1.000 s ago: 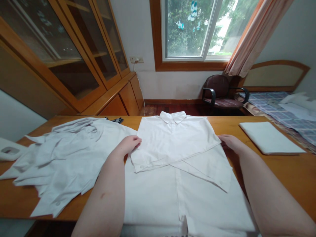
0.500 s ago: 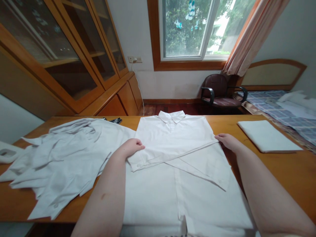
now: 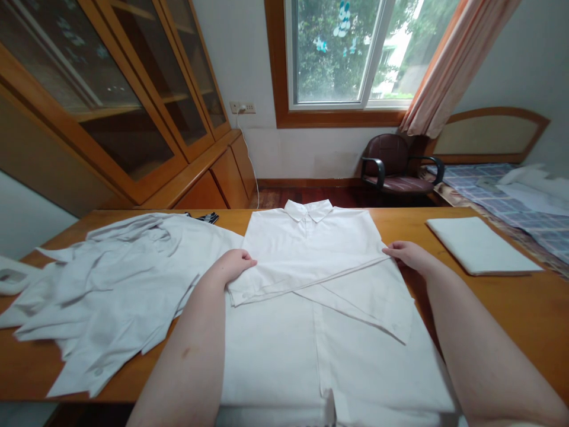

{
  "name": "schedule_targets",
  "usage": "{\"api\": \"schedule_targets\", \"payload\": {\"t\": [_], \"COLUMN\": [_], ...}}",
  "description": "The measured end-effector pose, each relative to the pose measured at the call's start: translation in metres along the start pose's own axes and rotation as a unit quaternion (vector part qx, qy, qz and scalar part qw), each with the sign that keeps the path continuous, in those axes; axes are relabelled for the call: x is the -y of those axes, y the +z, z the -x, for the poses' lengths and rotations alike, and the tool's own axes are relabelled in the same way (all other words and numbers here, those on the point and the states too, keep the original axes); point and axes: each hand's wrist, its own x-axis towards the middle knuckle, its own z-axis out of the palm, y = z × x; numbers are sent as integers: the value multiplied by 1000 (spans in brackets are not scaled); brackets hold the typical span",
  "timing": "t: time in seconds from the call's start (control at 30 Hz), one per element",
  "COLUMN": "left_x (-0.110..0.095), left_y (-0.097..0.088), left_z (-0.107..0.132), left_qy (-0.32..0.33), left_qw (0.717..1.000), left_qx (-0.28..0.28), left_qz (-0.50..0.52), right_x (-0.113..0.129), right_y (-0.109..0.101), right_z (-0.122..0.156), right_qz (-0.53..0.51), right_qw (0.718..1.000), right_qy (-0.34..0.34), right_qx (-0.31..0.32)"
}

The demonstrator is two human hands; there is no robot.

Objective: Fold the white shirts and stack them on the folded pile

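A white collared shirt (image 3: pixel 275 344) lies spread on the wooden table, collar toward the far edge and lower end at the near edge. Its sleeves are folded across the front and cross one another. My left hand (image 3: pixel 237 265) pinches the cloth at the left side, near a sleeve's cuff. At the right side, my right hand (image 3: pixel 402 252) grips the edge of the folded sleeve between thumb and fingers. A second white shirt (image 3: pixel 128 273) lies crumpled to the left, close to my left forearm.
On the table's (image 3: pixel 502 320) right part lies a flat white folded stack (image 3: pixel 482 244). A black striped item (image 3: pixel 208 217) sits at the far edge, and a white object (image 3: pixel 15 276) at the far left. Beyond are a chair (image 3: pixel 393 163), a bed and a glass-door cabinet.
Both hands have shifted very slightly to the left with the sleeve cloth between their fingers. Otherwise the shirts lie as before.
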Motion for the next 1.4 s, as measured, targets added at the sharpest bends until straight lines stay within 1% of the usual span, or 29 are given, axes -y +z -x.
{"api": "schedule_targets", "payload": {"t": [0.17,0.23,0.3,0.4,0.47,0.53,0.63,0.7,0.77,0.83,0.93,1.07,1.13,1.4], "left_x": [-3,-3,-4,-4,-3,-2,-1,-1,-2,-3,-3,-3,-3,-3], "left_y": [-2,-1,0,1,2,2,3,3,4,5,5,6,6,7], "left_z": [2,2,1,-1,-2,-3,-4,-4,-4,-4,-4,-5,-5,-5], "left_qy": [-19,-11,7,28,32,30,25,22,17,14,14,16,19,19], "left_qw": [1000,1000,1000,998,998,998,999,999,999,999,999,998,998,998], "left_qx": [8,6,2,-9,-11,-5,4,5,3,1,0,0,1,-5], "left_qz": [-7,-13,-29,-52,-54,-47,-37,-35,-37,-41,-51,-55,-53,-53], "right_x": [1,5,8,12,12,12,11,11,12,13,15,16,16,14], "right_y": [2,4,7,11,12,12,9,9,11,15,22,26,27,33], "right_z": [0,2,2,1,-2,-4,-7,-8,-9,-9,-9,-10,-12,-17], "right_qz": [31,37,53,146,211,233,242,264,272,257,252,272,285,344], "right_qw": [999,999,997,981,965,960,960,955,951,951,949,936,930,908], "right_qy": [-1,0,-3,-27,-44,-44,-11,1,-10,-23,-16,-44,-53,-10], "right_qx": [-15,-27,-59,-128,-149,-150,-140,-135,-148,-170,-189,-219,-225,-241]}}
